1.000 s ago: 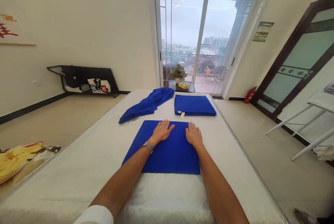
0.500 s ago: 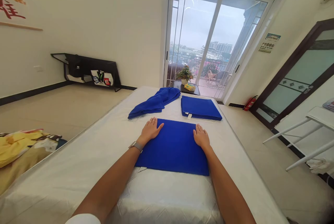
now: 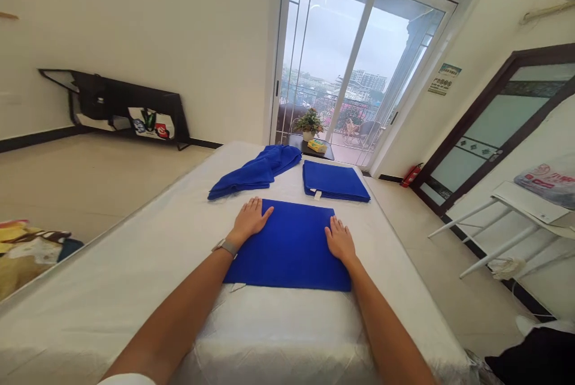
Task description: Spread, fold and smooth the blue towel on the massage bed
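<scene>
A folded blue cloth [image 3: 290, 250] lies flat on the plastic-covered mattress [image 3: 166, 241], a white tag showing at its near left corner. My left hand [image 3: 250, 219], with a watch on the wrist, rests flat on the cloth's far left corner, fingers stretched out. On the far right side, my right hand [image 3: 340, 237] lies open along the edge, fingers slightly spread. Beyond the cloth, a stack of folded blue cloths [image 3: 336, 180] sits to the right. Loose blue cloth [image 3: 258, 170] lies crumpled to the left of that stack.
A small dark table [image 3: 326, 151] with a potted plant [image 3: 309, 123] and a yellow tissue pack [image 3: 317, 145] stands past the mattress. Yellow and patterned fabric [image 3: 31, 253] is at the left. A white stool [image 3: 507, 208] and a fire extinguisher [image 3: 411, 175] are at the right.
The view has turned a little to the right. My right hand has slid slightly nearer along the cloth's right edge. My left hand stays at the far left corner.
</scene>
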